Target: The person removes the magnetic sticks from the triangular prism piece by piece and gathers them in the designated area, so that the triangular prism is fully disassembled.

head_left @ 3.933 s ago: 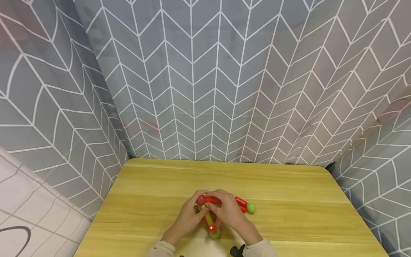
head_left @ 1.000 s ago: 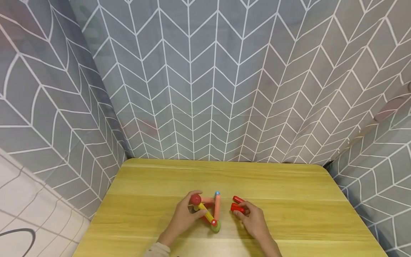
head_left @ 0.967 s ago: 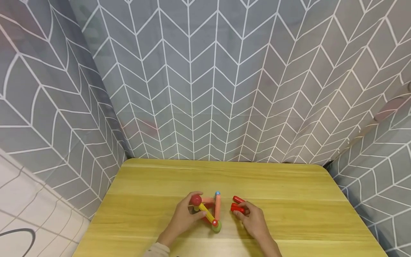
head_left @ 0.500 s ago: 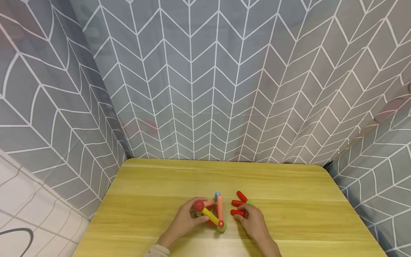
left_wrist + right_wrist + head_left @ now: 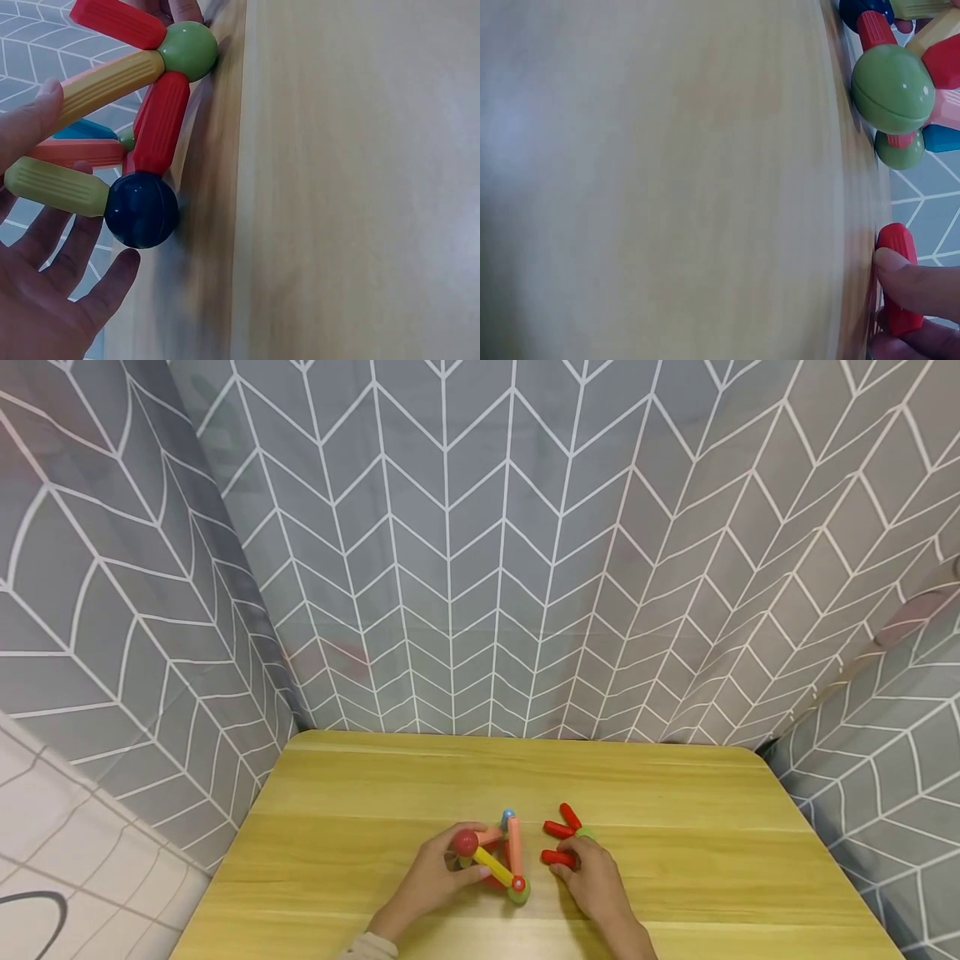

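My left hand holds a frame of magnetic sticks and balls, its thumb against the yellow stick and its fingers behind near the red ball. The frame has a dark blue ball and green balls at the table, red sticks low down, and a pink stick and a blue stick among its raised ones. To the right, my right hand pinches a red magnetic stick lying at the tabletop between thumb and fingers.
Just beyond the right hand, two red sticks meet at a green ball that the hand partly hides. Everything lies on a wooden table. A grey patterned curtain hangs along its far edge.
My right hand has left the frame and moved right to the red sticks, parting one from the others. My left hand has shifted the frame slightly to the right.
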Demonstrator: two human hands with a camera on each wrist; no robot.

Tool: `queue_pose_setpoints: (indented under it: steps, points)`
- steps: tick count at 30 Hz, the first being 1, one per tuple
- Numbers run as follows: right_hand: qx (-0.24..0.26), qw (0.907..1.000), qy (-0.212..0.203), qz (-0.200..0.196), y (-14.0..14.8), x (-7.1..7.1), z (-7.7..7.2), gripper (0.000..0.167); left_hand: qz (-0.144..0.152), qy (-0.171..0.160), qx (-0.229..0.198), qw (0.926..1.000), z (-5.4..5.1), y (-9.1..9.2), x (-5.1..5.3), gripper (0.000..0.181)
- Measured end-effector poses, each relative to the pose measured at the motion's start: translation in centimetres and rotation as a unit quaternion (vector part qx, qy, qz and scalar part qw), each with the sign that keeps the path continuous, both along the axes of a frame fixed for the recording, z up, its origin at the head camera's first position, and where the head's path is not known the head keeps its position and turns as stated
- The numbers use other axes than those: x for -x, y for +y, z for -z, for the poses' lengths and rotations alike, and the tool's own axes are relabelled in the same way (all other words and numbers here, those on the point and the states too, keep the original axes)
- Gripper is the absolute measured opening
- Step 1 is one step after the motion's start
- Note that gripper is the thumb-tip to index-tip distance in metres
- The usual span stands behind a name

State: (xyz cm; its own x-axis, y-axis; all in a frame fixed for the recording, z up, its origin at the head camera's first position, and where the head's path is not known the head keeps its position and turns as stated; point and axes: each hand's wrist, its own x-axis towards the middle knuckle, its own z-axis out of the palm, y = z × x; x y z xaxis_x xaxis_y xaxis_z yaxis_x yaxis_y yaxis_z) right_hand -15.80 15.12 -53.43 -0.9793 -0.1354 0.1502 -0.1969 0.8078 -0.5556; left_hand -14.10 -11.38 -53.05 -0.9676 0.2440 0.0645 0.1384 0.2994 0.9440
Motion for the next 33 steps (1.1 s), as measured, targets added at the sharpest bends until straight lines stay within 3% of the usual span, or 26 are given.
queue_pose_setpoints:
  steps: [10, 19, 33]
  points:
    - [-0.019, 0.9996, 0.020, -0.001, -0.2, 0.1, 0.1, 0.023, 0.006, -0.003, -0.006, 1.0000, -0.2, 0.3, -0.1, 0.052]
    - [-0.003, 0.9993, 0.038, 0.005, -0.3, 0.6, -0.3, 0.019, 0.020, -0.004, -0.026, 0.9995, 0.1, 0.3, -0.2, 0.051]
    - [0.117, 0.9897, 0.081, -0.017, -2.1, 0.2, -4.3, 0.017, 0.017, -0.010, -0.031, 0.9993, 0.3, 0.7, -0.3, 0.047]
